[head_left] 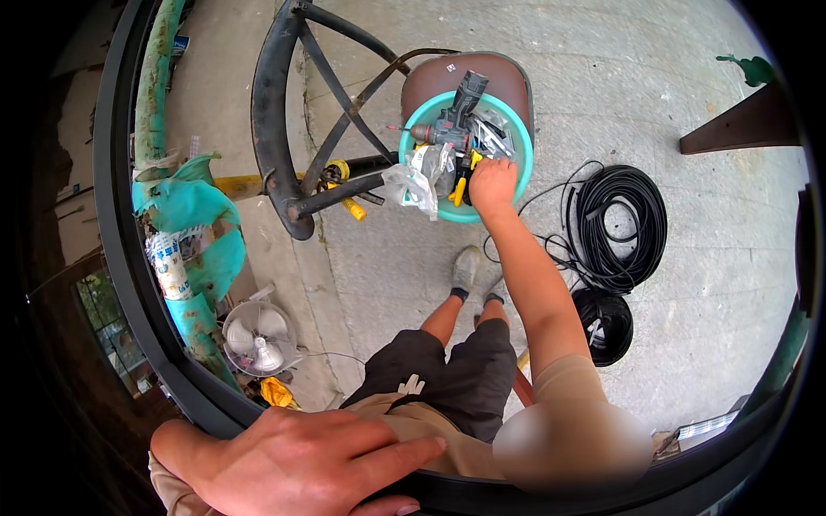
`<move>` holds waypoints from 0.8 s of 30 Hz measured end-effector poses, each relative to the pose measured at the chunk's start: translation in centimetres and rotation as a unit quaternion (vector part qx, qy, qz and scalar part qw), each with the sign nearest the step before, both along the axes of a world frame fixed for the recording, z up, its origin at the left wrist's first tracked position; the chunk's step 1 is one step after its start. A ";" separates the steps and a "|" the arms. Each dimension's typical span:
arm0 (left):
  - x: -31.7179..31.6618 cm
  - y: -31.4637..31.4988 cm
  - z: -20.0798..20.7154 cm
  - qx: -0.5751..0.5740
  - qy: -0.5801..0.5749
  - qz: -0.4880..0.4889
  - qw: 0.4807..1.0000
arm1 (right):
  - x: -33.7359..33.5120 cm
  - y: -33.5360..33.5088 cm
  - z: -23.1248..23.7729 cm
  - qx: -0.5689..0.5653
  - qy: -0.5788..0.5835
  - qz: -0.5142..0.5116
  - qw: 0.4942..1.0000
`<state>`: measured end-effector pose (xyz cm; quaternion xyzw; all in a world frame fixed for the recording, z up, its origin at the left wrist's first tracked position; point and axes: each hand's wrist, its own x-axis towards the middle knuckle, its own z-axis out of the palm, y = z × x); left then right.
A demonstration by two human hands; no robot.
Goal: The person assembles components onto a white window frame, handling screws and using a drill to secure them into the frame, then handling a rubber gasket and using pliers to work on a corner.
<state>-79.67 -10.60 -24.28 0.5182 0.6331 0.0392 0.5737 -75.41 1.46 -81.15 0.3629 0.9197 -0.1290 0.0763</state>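
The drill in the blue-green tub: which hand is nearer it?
Right. The right hand reaches into the tub, just below and right of the drill; the left hand is far lower in view.

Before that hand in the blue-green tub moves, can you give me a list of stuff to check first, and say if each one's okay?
1. Tub resting on the brown seat: ok.
2. Right hand inside the tub: ok, at its near right side.
3. Right hand's grip on something: cannot tell, the fingertips are hidden.
4. Drill pointing somewhere safe: not ok, it lies on its side with its bit sticking out past the rim.
5. Plastic bag fully inside: not ok, it hangs over the left rim.
6. Left hand holding something: cannot tell, only its back shows.
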 end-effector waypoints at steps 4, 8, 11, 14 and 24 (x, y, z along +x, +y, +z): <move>0.1 -0.1 0.0 0.003 0.010 0.008 1.000 | 0.7 -0.9 0.5 -0.026 0.030 0.001 0.999; 0.0 -0.1 0.1 -0.002 0.007 0.014 1.000 | -0.3 1.4 1.3 -0.064 0.110 -0.109 0.986; 0.1 0.1 0.2 -0.009 0.005 0.014 1.000 | -1.2 2.9 -0.6 -0.054 0.154 -0.178 0.970; 0.1 -0.1 0.1 -0.003 0.007 0.020 1.000 | -2.7 4.0 -0.9 -0.103 0.122 -0.230 0.960; 0.6 0.1 0.5 0.034 -0.040 0.091 0.994 | -2.5 0.8 -1.5 -0.131 0.109 -0.202 0.964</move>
